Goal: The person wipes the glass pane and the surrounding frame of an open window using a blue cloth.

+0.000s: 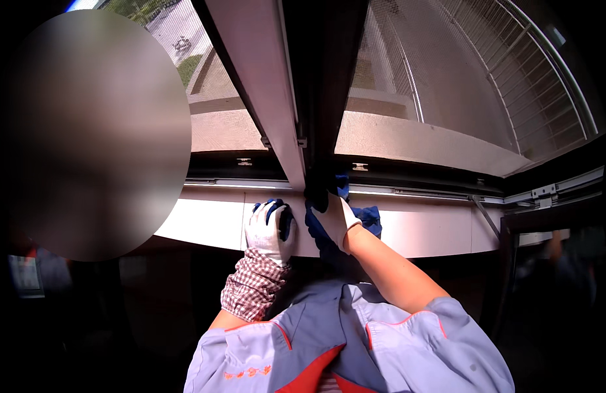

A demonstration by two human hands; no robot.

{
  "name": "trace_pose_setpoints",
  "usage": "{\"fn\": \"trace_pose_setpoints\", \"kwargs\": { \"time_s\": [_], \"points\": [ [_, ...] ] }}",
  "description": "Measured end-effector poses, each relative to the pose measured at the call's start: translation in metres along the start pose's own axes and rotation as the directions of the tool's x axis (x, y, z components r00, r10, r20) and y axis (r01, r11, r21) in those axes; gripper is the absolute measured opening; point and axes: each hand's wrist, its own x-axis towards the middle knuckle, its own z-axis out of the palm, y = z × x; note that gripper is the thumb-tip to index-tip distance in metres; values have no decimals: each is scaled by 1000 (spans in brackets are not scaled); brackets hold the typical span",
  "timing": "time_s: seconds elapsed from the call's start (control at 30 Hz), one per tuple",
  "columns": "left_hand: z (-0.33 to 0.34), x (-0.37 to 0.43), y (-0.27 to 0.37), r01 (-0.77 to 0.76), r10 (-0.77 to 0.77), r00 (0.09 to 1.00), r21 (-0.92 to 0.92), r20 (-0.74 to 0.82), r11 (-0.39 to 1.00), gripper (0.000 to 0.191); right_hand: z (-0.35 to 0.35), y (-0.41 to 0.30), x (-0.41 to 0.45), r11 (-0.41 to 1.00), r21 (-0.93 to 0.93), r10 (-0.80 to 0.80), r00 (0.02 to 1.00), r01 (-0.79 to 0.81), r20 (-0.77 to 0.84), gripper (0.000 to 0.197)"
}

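Note:
My left hand (271,230), in a white work glove with blue coating, rests on the white window sill (421,226), its fingers bent toward the frame and nothing seen in it. A checked sleeve cover wraps that wrist. My right hand (334,216), gloved too, holds a dark blue cloth (369,218) at the foot of the window's middle post (263,73). Folds of cloth show on both sides of the hand and hang over the sill's front edge. The right fingertips are lost in shadow.
Mesh-covered window panes (381,103) stand left and right of the post. At the right, a metal stay arm (487,216) joins the frame to an opened dark-framed sash (504,265). Small metal catches (360,167) sit along the lower frame. A blurred disc covers the left side.

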Motion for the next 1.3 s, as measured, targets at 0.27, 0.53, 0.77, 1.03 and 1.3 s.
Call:
{"fn": "trace_pose_setpoints", "kwargs": {
  "time_s": [0.27, 0.53, 0.77, 1.03, 1.3],
  "points": [
    [-3, -1, 0, -1, 1, 1000, -4, 1, 1000, 39, -9, 41, 5, 956, 163, -198, 944, 246, -264, 29],
    [-2, 3, 3, 31, -31, 998, -12, 55, 999, 41, -13, 10, 3, 947, -208, -245, 969, 247, 34, 33],
    [0, 3, 5, 36, -37, 998, 21, 43, 999, 39, -76, -8, -26, 873, -477, -106, 994, 104, 23, 38],
    [1, 1, 2, 62, -62, 998, 24, 17, 998, 36, -151, 38, -71, 632, -774, -9, 999, -32, -49, 32],
    [1, 3, 3, 37, -37, 999, -17, 4, 999, 37, -159, 24, -51, 374, -904, -40, 977, 209, 210, 25]
  ]
}}
